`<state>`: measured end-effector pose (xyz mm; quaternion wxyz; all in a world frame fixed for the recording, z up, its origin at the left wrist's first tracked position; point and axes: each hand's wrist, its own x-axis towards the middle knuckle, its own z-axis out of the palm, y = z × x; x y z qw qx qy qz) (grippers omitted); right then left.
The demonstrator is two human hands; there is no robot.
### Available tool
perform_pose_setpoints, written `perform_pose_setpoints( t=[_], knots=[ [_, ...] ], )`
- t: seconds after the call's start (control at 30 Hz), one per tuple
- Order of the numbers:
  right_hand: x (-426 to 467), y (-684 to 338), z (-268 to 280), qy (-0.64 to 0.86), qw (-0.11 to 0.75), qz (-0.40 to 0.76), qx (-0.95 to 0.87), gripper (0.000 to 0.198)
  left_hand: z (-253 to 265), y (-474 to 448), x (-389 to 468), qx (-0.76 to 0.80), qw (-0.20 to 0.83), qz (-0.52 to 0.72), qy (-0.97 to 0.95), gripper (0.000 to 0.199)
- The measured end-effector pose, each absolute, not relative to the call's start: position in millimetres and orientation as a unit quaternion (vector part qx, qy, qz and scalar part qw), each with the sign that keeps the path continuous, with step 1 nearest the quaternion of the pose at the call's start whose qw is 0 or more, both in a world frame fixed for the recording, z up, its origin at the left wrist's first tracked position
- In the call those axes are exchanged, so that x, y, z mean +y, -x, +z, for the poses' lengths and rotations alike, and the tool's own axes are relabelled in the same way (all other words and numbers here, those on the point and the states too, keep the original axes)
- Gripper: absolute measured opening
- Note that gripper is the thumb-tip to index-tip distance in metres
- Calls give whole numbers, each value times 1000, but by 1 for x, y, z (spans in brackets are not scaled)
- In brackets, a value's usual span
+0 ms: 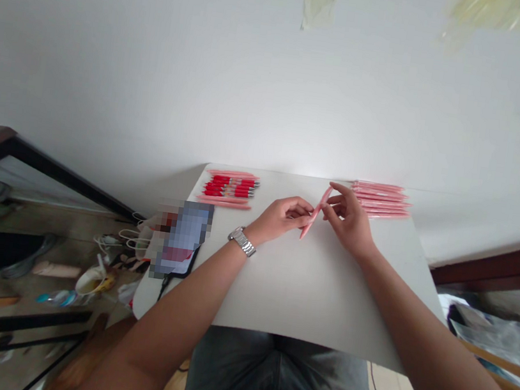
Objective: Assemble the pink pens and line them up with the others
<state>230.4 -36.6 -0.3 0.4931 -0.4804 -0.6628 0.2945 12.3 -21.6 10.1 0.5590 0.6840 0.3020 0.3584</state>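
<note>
A slender pink pen, tapered at its ends, is held tilted above the middle of the white table. My left hand, wearing a metal watch at the wrist, pinches its lower part between thumb and fingers. Around its upper part close the thumb and fingers of my right hand, the index finger reaching to the top end. Behind my right hand lies a row of similar pink pens. To the left rest several red pens with pink ones beside them.
A phone, blurred out, stands at the table's left edge with a cable. The wall rises directly behind the table. On the floor at left are a cup and a bottle; plastic bags lie at right.
</note>
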Motion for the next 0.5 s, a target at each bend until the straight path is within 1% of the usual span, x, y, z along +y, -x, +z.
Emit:
perform_pose_setpoints(
  t=[0.33, 0.5],
  knots=[
    [-38, -230, 0, 492, 497, 275, -660, 64, 10, -13, -22, 300, 556, 364, -684, 33],
    [-39, -229, 2, 494, 506, 278, -650, 61, 10, -12, -22, 299, 558, 366, -682, 36]
  ],
)
